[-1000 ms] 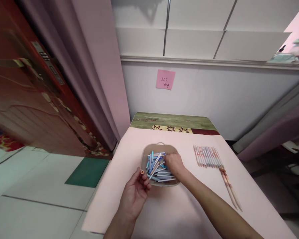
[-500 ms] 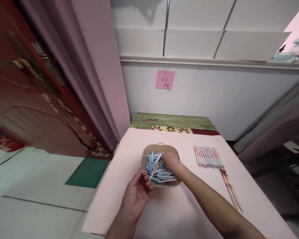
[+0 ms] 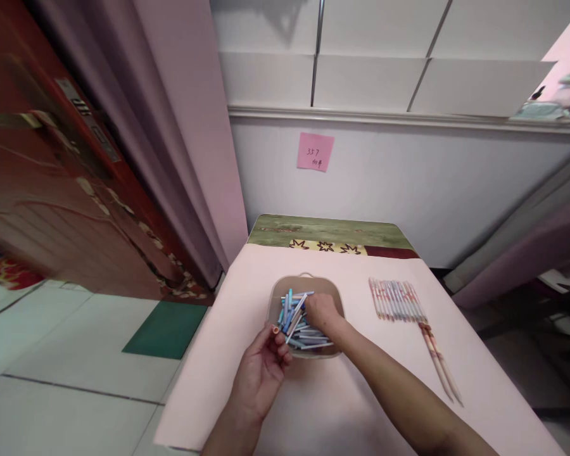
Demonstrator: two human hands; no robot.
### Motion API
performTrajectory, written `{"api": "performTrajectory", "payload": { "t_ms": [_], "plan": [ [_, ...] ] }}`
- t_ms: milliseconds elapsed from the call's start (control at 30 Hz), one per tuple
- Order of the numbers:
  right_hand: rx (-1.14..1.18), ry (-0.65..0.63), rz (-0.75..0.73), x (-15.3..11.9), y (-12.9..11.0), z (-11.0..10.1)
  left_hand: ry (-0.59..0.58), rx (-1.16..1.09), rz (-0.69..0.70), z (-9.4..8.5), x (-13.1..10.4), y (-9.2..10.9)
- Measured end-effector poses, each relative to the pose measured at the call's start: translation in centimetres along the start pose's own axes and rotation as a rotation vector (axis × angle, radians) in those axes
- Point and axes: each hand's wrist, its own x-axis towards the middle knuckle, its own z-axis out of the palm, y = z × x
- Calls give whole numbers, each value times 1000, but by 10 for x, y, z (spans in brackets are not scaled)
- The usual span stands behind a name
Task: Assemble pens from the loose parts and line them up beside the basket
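Note:
A beige bin (image 3: 306, 277) on the table holds a loose heap of blue, teal and white pens (image 3: 296, 318). My left hand (image 3: 266, 361) is at the bin's near left edge, thumb and fingers closed on a small orange-rimmed cap. My right hand (image 3: 320, 311) reaches into the right side of the bin, its fingers closed among the pens; what they grip is hidden. To the right, a row of pens (image 3: 396, 300) lies side by side, with two longer pens (image 3: 439, 362) below its right end.
A pale pink cover (image 3: 209, 380) lies on the table, leaving a green patterned strip (image 3: 327, 228) at the back. Behind is a wall with a pink note (image 3: 315, 152). A red door (image 3: 52, 190) and curtain stand left.
My right hand has shifted slightly left and down within the bin. My left hand stays almost where it was, still holding the small cap.

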Motion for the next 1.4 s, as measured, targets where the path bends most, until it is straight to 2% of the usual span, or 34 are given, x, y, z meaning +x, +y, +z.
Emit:
{"api": "performTrajectory", "payload": {
  "t_ms": [200, 233, 367, 433, 567, 800, 1000, 1267, 1400],
  "plan": [
    [156, 164, 39, -27, 7, -16, 15, -23, -8, -1, 0, 2],
    [265, 202, 22, -35, 6, -18, 16, -31, -9, -1, 1, 1],
    [1099, 409, -172, -70, -9, -26, -2, -63, -25, 2, 3, -5],
    [1244, 509, -283, -83, -19, -29, -8, -92, -43, 4, 2, -10],
    [1224, 654, -400, -92, -28, -30, -24, -150, -86, 8, -4, -17],
    [1198, 692, -450, -91, -30, -24, -66, -153, -122, 12, -13, -19],
    [1135, 761, -451, -94, -27, -23, -62, -142, -134, 15, -17, -17],
    [1098, 764, -447, -96, -25, -21, -59, -144, -144, 15, -17, -19],
    [1061, 802, -388, -97, -10, -28, -70, -145, -135, 14, -18, -14]
  ]
}}
